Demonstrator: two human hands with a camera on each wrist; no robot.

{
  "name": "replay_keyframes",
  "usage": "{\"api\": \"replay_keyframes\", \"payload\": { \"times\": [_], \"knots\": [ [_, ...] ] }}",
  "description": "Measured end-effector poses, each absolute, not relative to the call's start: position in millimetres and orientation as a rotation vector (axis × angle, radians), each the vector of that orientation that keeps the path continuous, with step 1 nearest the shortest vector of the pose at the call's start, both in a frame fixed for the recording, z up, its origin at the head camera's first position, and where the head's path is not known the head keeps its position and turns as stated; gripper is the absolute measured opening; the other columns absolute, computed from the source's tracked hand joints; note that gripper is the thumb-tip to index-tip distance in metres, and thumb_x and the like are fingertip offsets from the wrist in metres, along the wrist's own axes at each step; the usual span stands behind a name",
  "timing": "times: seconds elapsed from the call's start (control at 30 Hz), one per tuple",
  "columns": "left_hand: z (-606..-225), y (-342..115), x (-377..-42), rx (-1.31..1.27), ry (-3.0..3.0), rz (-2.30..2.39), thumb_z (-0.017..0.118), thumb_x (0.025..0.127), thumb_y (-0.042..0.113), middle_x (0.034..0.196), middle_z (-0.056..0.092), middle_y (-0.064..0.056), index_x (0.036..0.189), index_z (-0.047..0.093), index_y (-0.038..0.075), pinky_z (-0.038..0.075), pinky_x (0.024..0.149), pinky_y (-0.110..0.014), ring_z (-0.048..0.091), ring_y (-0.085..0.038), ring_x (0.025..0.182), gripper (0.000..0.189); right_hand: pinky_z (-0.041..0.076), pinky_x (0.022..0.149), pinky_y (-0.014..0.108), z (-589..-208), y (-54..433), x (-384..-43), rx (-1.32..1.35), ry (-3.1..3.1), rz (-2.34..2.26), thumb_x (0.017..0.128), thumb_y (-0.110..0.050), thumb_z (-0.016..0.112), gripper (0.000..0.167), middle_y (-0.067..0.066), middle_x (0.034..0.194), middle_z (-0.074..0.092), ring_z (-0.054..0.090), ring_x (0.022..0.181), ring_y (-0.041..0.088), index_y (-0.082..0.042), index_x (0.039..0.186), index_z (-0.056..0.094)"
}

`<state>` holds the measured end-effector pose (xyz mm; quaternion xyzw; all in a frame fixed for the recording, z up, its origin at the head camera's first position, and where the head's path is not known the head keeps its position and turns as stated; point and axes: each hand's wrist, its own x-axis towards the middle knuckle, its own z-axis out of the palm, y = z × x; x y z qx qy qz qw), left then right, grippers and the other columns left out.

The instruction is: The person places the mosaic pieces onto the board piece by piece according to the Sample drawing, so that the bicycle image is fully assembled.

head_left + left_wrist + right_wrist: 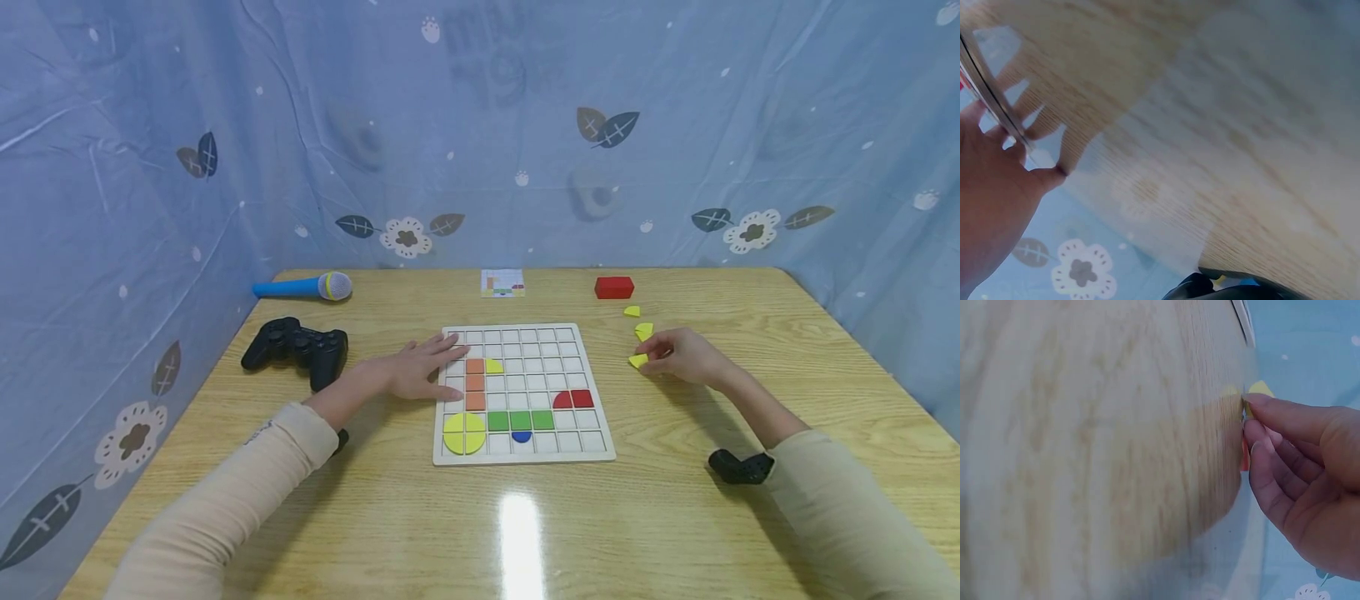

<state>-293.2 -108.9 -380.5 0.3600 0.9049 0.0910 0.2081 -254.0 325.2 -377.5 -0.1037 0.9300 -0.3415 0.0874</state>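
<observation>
A white grid board [480, 460] lies mid-table with orange squares [475, 383], green squares [521, 421], red pieces [582, 399], a blue half-round piece [521, 436], a yellow circle of quarter pieces [465, 433] and a single yellow quarter [493, 366]. My left hand [417, 370] rests with spread fingers on the board's left edge. Right of the board, my right hand [686, 357] pinches a yellow quarter-round piece [637, 361] between thumb and fingers, at the tabletop; the right wrist view shows the pinch, with the piece partly hidden.
More yellow pieces [643, 331] and a red block [614, 288] lie beyond my right hand. A small pattern card [502, 283] sits at the back edge. On the left are a black game controller [297, 347] and a blue toy microphone [303, 287].
</observation>
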Motion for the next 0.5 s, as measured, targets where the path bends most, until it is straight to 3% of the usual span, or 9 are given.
{"api": "replay_keyframes", "payload": {
  "times": [0.2,0.37,0.5],
  "knots": [
    [-381.1,-108.8,-293.1,0.992,2.525,0.249,0.051,0.091,0.059,0.159,-0.001,-0.006,0.155,0.011,0.021,0.002,0.111,-0.056,-0.007,-0.027,0.143,0.085,0.055,0.065,0.03,-373.3,323.4,-250.1,-0.249,2.684,-1.099,0.091,-0.006,0.065,0.028,0.013,0.091,0.067,0.065,0.077,0.019,0.013,0.111,0.063],
    [-382.7,-109.2,-294.2,0.994,2.524,0.243,0.05,0.09,0.063,0.159,-0.001,-0.007,0.155,0.011,0.02,0.002,0.111,-0.056,-0.007,-0.028,0.143,0.087,0.056,0.072,0.033,-369.9,317.5,-241.9,-0.235,2.581,-1.22,0.092,-0.008,0.064,0.033,0.021,0.107,0.065,0.068,0.084,0.023,0.014,0.116,0.061],
    [-384.6,-109.0,-295.9,0.988,2.524,0.231,0.049,0.09,0.064,0.159,-0.001,-0.006,0.155,0.01,0.021,0.003,0.111,-0.056,-0.007,-0.027,0.143,0.088,0.055,0.073,0.033,-368.6,309.6,-233.5,-0.239,2.521,-1.279,0.091,-0.011,0.066,0.034,0.018,0.108,0.065,0.068,0.086,0.022,0.011,0.117,0.062]
  ]
}}
